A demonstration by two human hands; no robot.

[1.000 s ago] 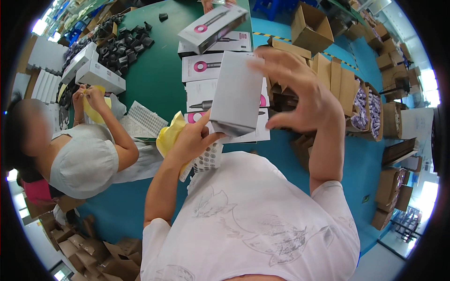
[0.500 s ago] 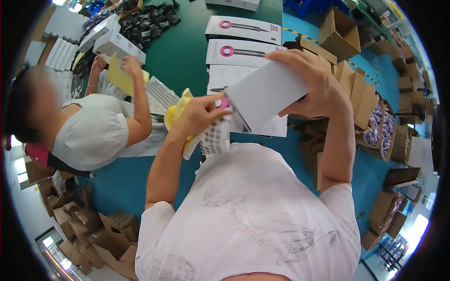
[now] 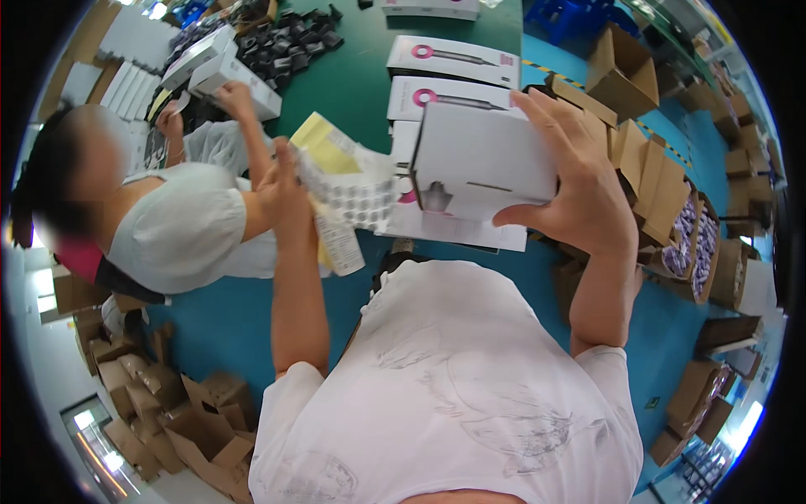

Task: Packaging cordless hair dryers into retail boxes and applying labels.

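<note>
I see my right hand [image 3: 579, 172] gripping the white box [image 3: 487, 151], upper centre; my left hand [image 3: 286, 195] clasps the dotted sheet [image 3: 357, 200] just left.

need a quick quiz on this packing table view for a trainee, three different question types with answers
1. Multiple choice: how is the white carton held?
A) in the left hand alone
B) in the right hand alone
C) in both hands

2. True or false: in the picture, the pile of small black parts lies to the left of the printed boxes.

3. Fill in the colour: the tabletop is ______.

Key: 1 B; 2 true; 3 green.
</note>
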